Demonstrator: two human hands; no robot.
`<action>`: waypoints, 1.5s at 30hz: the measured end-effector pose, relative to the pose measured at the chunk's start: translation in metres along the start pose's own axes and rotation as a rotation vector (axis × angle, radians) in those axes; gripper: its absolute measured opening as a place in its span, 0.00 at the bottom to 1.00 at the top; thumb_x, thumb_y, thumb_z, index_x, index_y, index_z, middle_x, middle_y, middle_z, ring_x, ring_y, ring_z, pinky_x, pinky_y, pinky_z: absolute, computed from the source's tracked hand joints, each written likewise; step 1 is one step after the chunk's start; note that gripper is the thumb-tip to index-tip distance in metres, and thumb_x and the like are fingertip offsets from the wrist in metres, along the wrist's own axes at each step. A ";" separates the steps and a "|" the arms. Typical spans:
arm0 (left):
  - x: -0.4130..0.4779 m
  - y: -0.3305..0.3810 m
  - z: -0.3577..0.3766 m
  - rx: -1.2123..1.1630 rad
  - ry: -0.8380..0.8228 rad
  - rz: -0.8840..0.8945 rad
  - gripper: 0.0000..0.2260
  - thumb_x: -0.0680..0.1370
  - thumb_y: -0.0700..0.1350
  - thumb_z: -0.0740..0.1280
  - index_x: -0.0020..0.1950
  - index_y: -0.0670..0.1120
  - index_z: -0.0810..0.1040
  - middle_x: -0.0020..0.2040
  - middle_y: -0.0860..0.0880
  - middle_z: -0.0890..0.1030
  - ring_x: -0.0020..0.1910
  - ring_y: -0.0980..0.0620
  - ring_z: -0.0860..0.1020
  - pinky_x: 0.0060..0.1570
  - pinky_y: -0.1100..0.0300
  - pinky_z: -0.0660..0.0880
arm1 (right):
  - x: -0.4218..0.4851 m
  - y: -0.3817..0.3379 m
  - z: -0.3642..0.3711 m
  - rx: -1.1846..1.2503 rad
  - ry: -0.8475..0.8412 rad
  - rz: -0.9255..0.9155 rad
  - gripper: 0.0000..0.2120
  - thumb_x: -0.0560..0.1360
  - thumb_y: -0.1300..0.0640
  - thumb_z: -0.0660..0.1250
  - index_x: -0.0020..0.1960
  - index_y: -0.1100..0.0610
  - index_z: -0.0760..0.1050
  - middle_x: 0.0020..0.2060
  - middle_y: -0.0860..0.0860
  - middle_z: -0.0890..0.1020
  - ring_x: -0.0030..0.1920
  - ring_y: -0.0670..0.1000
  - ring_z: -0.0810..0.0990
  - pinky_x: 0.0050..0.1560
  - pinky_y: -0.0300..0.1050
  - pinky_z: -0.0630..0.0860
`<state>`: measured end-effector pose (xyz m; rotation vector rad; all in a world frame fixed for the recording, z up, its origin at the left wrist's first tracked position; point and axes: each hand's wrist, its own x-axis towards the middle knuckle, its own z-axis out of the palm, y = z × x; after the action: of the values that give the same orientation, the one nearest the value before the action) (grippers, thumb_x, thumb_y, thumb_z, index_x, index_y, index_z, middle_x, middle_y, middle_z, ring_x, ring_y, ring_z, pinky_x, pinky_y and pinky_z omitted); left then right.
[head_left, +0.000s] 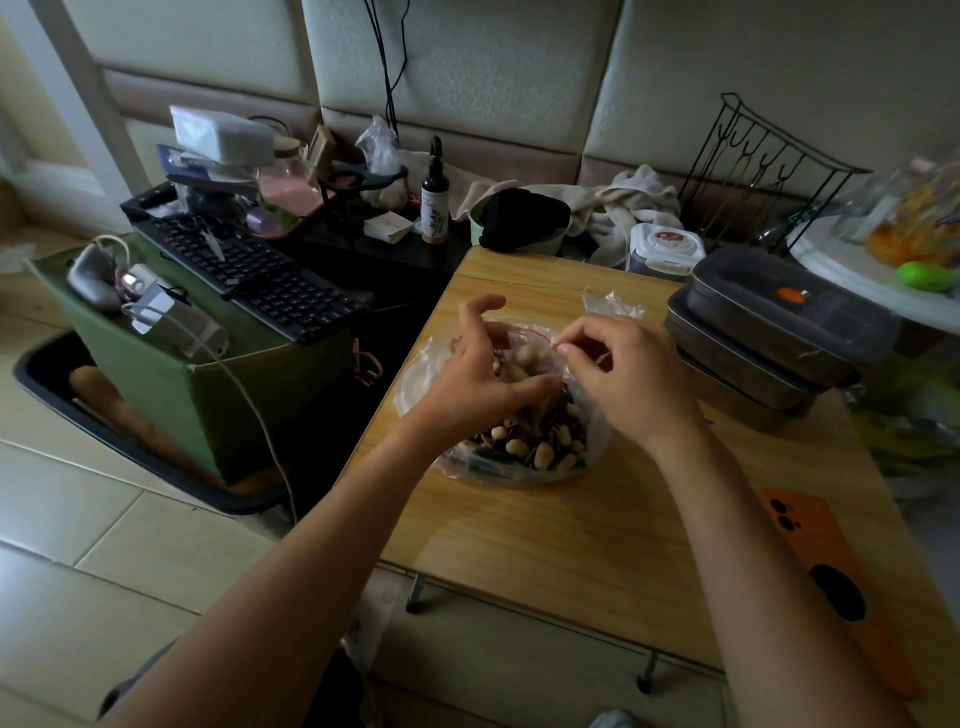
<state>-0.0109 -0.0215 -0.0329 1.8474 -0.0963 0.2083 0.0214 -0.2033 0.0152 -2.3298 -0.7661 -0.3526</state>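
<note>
A clear plastic bag (519, 470) holding peanuts in shells and dark seeds sits on a small wooden table (597, 545). My left hand (480, 374) reaches over the bag's open mouth, with its fingers curled over the plastic and the peanuts there. My right hand (618, 374) pinches the bag's edge near a thin red line (540, 336) between thumb and forefinger. A crumpled flap of the plastic (613, 304) sticks up behind my right hand.
Stacked metal lunch boxes (769, 338) stand at the table's right. An orange phone (841, 587) lies near the right edge. Behind are a lidded tub (665, 249), a spray bottle (434, 208), towels and a wire rack (753, 171). A keyboard (260, 275) rests on a green box to the left.
</note>
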 end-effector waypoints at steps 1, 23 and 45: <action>0.000 0.000 0.001 -0.002 -0.006 -0.006 0.40 0.71 0.54 0.79 0.72 0.58 0.55 0.62 0.48 0.75 0.63 0.50 0.78 0.63 0.47 0.79 | 0.000 0.000 0.001 -0.012 0.010 -0.004 0.04 0.81 0.55 0.69 0.50 0.51 0.82 0.42 0.41 0.82 0.43 0.37 0.79 0.44 0.33 0.78; 0.001 -0.002 0.001 -0.041 -0.043 -0.100 0.17 0.75 0.45 0.77 0.61 0.47 0.78 0.53 0.46 0.83 0.52 0.48 0.84 0.55 0.45 0.82 | 0.000 0.005 0.003 0.133 -0.092 0.010 0.09 0.80 0.63 0.64 0.48 0.52 0.81 0.50 0.45 0.79 0.50 0.40 0.78 0.44 0.29 0.72; 0.002 -0.003 0.005 0.283 -0.092 0.060 0.19 0.74 0.49 0.77 0.62 0.48 0.76 0.50 0.54 0.81 0.47 0.60 0.81 0.44 0.67 0.77 | -0.002 0.013 0.013 0.046 0.026 0.137 0.06 0.78 0.57 0.73 0.43 0.51 0.81 0.35 0.42 0.81 0.39 0.38 0.80 0.36 0.28 0.75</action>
<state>-0.0080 -0.0252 -0.0364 2.1382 -0.1947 0.1861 0.0286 -0.2039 -0.0019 -2.3146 -0.5922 -0.3010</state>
